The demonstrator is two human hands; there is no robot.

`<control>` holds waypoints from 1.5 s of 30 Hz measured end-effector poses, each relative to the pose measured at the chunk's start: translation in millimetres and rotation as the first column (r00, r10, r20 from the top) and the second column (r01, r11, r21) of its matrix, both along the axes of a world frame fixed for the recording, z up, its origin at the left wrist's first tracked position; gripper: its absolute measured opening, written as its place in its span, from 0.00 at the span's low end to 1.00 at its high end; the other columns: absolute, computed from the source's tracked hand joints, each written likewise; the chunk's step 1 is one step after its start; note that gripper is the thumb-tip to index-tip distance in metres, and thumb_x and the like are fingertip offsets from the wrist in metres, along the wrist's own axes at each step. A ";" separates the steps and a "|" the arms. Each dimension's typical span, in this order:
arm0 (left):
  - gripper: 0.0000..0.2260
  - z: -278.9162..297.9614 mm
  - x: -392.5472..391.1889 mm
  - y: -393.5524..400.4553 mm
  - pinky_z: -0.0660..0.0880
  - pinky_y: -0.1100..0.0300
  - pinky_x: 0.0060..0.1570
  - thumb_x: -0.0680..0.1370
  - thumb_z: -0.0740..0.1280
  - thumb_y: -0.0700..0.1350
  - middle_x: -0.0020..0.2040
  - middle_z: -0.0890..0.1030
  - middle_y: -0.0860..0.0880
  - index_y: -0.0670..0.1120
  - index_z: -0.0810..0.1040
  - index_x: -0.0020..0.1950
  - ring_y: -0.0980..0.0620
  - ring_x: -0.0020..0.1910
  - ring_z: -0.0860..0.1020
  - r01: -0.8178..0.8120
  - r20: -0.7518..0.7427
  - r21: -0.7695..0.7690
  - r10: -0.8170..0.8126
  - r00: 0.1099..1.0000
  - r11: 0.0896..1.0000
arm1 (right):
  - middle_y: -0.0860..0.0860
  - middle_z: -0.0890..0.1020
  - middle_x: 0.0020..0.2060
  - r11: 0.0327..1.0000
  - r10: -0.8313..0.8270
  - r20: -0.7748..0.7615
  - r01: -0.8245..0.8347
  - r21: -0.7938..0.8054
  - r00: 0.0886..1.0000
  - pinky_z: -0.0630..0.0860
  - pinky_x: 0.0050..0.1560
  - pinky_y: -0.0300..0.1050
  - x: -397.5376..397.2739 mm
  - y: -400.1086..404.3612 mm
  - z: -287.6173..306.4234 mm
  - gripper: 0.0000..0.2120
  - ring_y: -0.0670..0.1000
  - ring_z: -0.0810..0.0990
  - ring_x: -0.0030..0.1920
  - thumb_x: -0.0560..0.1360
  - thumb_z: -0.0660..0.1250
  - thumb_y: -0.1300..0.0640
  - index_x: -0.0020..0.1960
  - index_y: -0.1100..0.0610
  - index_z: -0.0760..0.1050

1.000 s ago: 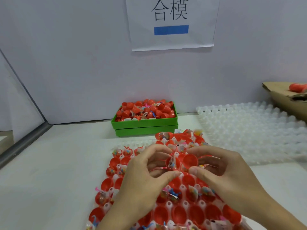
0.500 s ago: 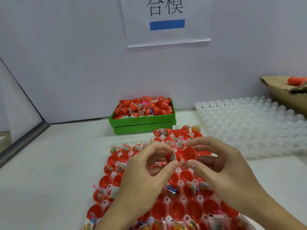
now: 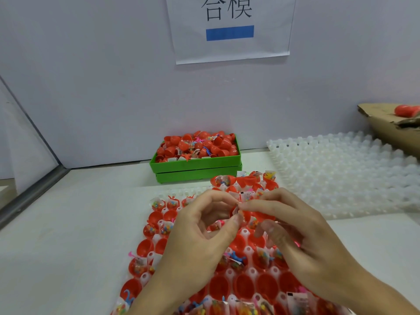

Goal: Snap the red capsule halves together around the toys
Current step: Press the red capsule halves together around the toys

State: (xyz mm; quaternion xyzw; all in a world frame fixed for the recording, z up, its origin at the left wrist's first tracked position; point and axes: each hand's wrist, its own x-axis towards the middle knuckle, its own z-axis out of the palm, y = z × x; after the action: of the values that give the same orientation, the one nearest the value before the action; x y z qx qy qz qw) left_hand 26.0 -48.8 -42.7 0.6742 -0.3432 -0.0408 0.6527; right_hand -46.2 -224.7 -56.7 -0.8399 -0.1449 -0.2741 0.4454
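Grip: left hand and right hand both pinch one red capsule between thumb and forefinger, fingertips meeting over it, above the middle of the white moulded tray of open red halves and bagged toys. Change: a second ago two halves sat apart with their open cups showing; now they are pressed together and mostly hidden, a scrap of toy wrapper at the seam. Judgement: closure under way; whether it has snapped, cannot tell. Also present: green bin of filled capsules; empty white tray.
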 end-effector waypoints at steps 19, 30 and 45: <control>0.05 2.3 -1.6 -0.1 0.78 0.65 0.49 0.70 0.73 0.48 0.44 0.84 0.51 0.51 0.79 0.41 0.54 0.48 0.83 -0.029 0.044 0.026 0.027 0.999 0.999 | 0.48 0.81 0.45 0.987 -0.015 -0.042 0.021 0.158 0.999 0.78 0.38 0.37 -0.8 2.1 0.2 0.14 0.54 0.82 0.39 0.77 0.66 0.59 0.56 0.42 0.76; 0.05 2.4 -4.2 -0.5 0.80 0.66 0.46 0.72 0.74 0.39 0.45 0.84 0.53 0.49 0.83 0.42 0.55 0.50 0.83 -0.051 0.124 0.020 0.048 0.991 0.998 | 0.50 0.84 0.40 0.912 0.035 -0.043 -0.014 0.409 0.998 0.75 0.34 0.32 -0.9 4.8 7.4 0.16 0.46 0.81 0.33 0.67 0.78 0.59 0.52 0.48 0.80; 0.08 1.9 -8.0 -3.3 0.82 0.62 0.45 0.70 0.75 0.42 0.47 0.81 0.53 0.54 0.84 0.47 0.51 0.49 0.82 -0.104 0.200 0.050 0.092 0.976 0.993 | 0.51 0.86 0.47 0.894 0.075 0.001 -0.068 0.442 0.997 0.83 0.46 0.44 0.7 7.7 5.1 0.17 0.54 0.87 0.44 0.66 0.75 0.62 0.53 0.51 0.81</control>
State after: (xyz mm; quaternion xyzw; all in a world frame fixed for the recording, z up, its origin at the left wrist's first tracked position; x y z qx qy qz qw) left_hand 18.0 -52.0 -40.8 0.7104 -0.3709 0.0481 0.5962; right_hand -45.6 -217.0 -51.6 -0.7131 -0.1063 -0.2767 0.6354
